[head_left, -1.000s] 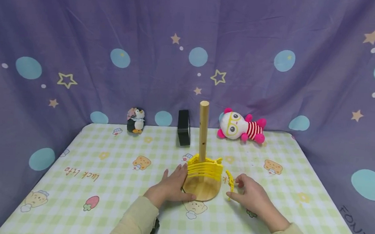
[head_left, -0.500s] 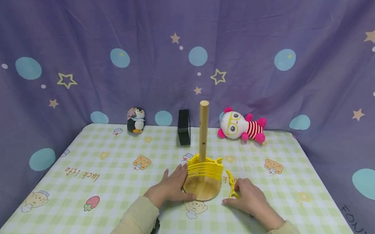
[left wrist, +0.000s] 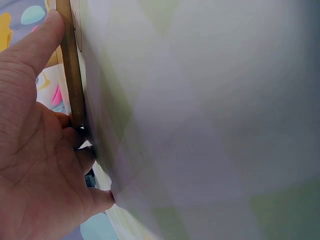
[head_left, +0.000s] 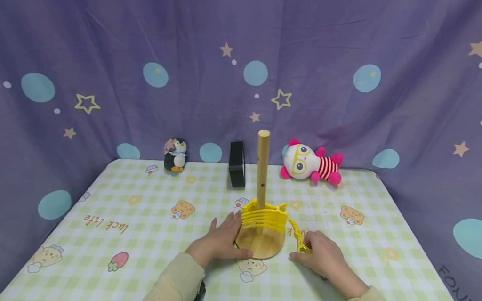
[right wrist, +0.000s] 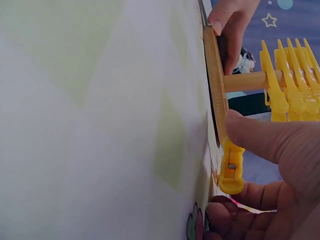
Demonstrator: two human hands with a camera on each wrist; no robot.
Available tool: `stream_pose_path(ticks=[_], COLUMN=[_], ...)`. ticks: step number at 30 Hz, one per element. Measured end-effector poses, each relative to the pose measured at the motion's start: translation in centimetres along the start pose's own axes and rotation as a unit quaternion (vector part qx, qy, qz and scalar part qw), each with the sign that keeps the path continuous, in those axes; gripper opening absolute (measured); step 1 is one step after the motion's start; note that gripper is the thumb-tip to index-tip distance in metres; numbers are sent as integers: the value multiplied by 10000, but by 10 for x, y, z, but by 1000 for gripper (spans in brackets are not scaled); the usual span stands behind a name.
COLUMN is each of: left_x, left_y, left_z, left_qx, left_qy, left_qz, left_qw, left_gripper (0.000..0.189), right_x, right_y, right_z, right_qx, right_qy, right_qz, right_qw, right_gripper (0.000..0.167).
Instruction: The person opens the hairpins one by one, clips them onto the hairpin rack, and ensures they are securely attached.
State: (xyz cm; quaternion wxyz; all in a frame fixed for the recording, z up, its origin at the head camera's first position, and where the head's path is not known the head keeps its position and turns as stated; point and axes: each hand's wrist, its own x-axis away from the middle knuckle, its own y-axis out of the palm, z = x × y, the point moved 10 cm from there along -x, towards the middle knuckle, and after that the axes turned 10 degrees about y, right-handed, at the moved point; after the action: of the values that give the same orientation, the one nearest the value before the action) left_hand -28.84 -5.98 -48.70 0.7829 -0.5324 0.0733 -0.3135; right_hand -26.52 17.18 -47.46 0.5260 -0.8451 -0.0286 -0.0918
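A wooden stand with an upright post (head_left: 262, 171) and a round base (head_left: 260, 249) is in the middle of the table. Around the lower post sit several yellow clips (head_left: 264, 218), stacked one above another. My left hand (head_left: 220, 241) holds the base at its left edge; in the left wrist view its thumb (left wrist: 47, 40) lies against the wooden rim. To the right of the base, my right hand (head_left: 322, 254) pinches a loose yellow clip (head_left: 297, 231) between thumb and fingers. A small metal spring shows in that clip (right wrist: 231, 167) in the right wrist view.
Along the back stand a penguin toy (head_left: 175, 155), a black box (head_left: 237, 164) and a pink and white plush toy (head_left: 310, 162) lying on its side. A checked cloth (head_left: 148, 252) covers the table, and a purple curtain (head_left: 200, 19) hangs behind.
The loose clip has turned in my right hand, from nearly upright to slanting towards the upper left. The right hand has shifted slightly; the left hand and the stand have stayed put.
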Motion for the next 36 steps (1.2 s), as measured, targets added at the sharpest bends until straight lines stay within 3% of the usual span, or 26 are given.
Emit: stream_pose_path(ticks=[8,13,23,30,36], left_x=[-1,0,1,1,1], left_y=[1,0,-2,-1,0], left_z=[-1,0,2,1,2], left_qx=[-67,-95,-70,-67,-32], left_qy=[45,62,60,28,54], left_qz=[15,4,-10,-12,2], left_qw=[10000,9999,10000,10000,10000], left_gripper=[112,112,111,111,111], right_x=[4,7,20,26,30], right_y=[-21,-46,-97,-113,-118], right_z=[6,8,0,-14,-37], right_qx=[-719,-1184,-1540,-1627,-1657], right_qy=[121,81,-640,-1168,-1622], right_qz=[125,597,1852,2432,2652], right_qw=[9973,9911,9684,9491,9359], right_gripper=[39,33,37,32,26])
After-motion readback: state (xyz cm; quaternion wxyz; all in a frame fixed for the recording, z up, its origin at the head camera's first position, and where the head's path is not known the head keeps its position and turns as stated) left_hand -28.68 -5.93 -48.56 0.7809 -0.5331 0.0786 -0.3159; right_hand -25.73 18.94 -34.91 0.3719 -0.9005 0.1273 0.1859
